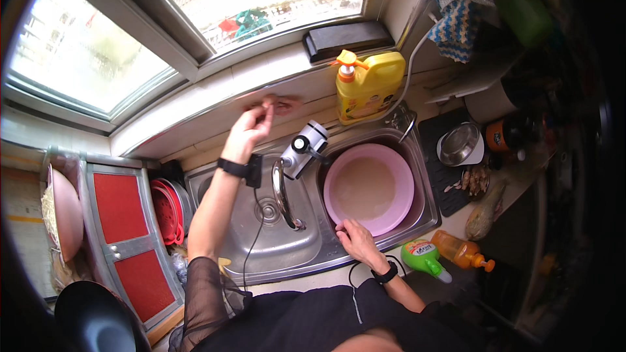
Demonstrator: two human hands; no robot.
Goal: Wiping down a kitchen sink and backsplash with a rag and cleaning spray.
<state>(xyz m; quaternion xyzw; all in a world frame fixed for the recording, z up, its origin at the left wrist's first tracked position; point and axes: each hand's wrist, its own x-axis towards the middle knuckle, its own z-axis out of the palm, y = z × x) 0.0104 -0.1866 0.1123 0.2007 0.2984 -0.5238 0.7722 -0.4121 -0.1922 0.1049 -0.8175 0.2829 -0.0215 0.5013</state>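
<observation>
My left hand [253,126] is raised at the tiled wall behind the sink, its fingers bent near a reddish smudge or object that is too blurred to name. Whether its fingertips hold anything cannot be told. My right hand [358,243] hovers over or rests at the near rim of a pink plastic basin [404,156], fingers loosely spread, holding nothing visible. Cloudy brownish water [366,188] fills part of the basin, which sits in the right bowl of a steel double sink [313,234]. Between the hands, a faucet [279,188] with a white and black unit [306,149] points over the left bowl.
Behind the basin stands a yellow pump jug [370,88]. A green bottle [425,259] and an orange pump bottle [459,249] lie at the near right, beside a squash [484,212]. Ginger-like pieces [475,180] and a metal bowl [459,144] occupy a black mat. Red colanders [166,210] stand left.
</observation>
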